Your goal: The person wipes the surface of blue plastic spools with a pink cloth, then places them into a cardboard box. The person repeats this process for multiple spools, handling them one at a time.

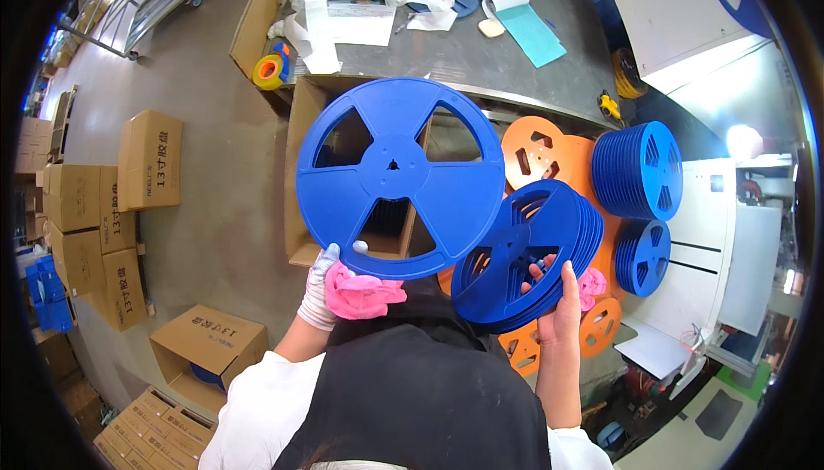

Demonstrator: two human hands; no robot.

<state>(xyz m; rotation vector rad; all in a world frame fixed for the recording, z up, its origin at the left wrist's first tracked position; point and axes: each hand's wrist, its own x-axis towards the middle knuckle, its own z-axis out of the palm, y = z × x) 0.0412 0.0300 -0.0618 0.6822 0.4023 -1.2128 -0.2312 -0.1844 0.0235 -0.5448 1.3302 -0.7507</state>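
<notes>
so, both hands are low down and raised in front of the body, elbows out to the sides. the gloved left hand (318, 294) is at the lower left edge of a single blue reel (375, 171), which stands up nearly face-on. the bare right hand (558, 303) comes up at the lower right side of a tilted stack (519, 251) of blue reels, fingertips pointing up, wrist pretty straight.

counting up: one loose reel on the left, one tilted stack (too overlapped for me to count), and two more blue stacks further right, an upper stack (625, 174) and a lower stack (639, 260). there are several orange reels (536, 154) around and under those, partly hidden. two pink rags: a left rag (369, 297) bunched against the gloved hand, and a right rag (592, 285) just beside the bare one. one open carton (309, 242) sits behind the single reel, by the bench (412, 62).

as for grip, the left is closed on the rim of its reel. the right has its thumb and fingers spread, fingers showing through a window in the stack; can't tell if it's actually clamped.
</notes>
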